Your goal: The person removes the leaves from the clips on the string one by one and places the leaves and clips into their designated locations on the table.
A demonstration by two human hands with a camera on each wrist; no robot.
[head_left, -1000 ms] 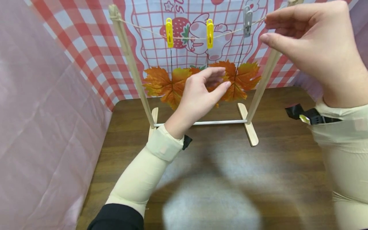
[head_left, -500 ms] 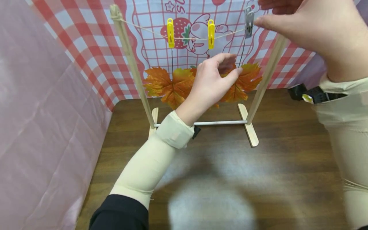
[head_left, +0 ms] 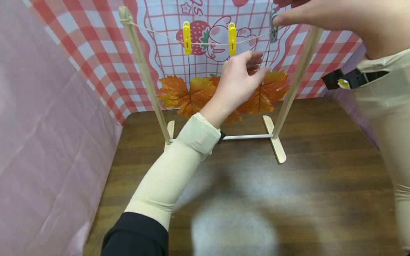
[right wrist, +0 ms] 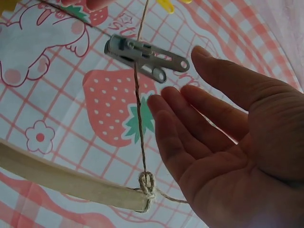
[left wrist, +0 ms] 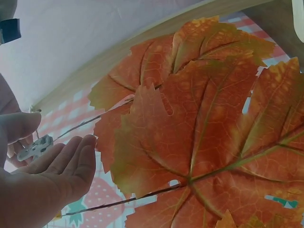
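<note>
1. No real containers here, just a little wooden drying rack (head_left: 141, 71) with a string (head_left: 208, 43) across the top. Two yellow clothespins (head_left: 187, 32) and one grey clothespin (head_left: 273, 25) are clipped on the string, and orange maple leaves (head_left: 189, 94) hang below them on thin dark stems.
2. The rack stands at the back of a dark wood tabletop (head_left: 288, 185), mid-frame in the head view. Behind it is a red-and-white checked backdrop with strawberry cartoons (head_left: 198, 32); pink sheeting (head_left: 48, 142) fills the left side.
3. Left hand (head_left: 238, 83), centre of the head view, is up in front of the leaves with fingers relaxed and loosely spread. It's just beside the rightmost leaf (left wrist: 199, 137), not gripping anything as far as I can see.
4. Right hand (head_left: 320, 16), upper right of the frame, is right at the grey clothespin. The right wrist view shows the palm open, fingers straight, the peg just beside the fingertips (right wrist: 164, 107) and not pinched.
</note>
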